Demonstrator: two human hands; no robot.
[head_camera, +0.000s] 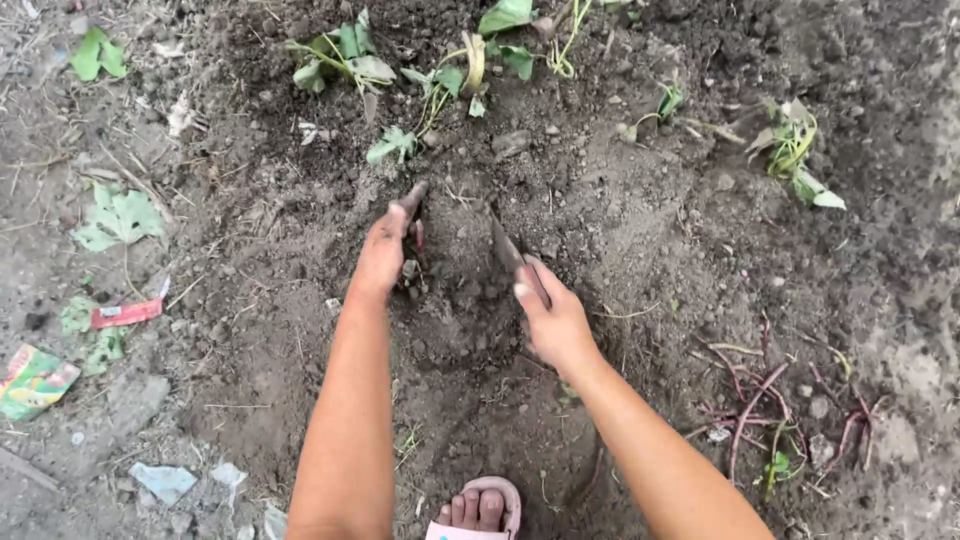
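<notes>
Head view: right hand (556, 322) grasps half-buried blade (503, 245); left hand (385, 250) fingers soil-hidden, grip unclear.

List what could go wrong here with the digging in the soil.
1. The right hand pushes a blade into the soil close to the left hand, whose fingers are in the same hole; a slip could cut them.
2. The foot in an open sandal sits just below the dig, toes exposed.
</notes>
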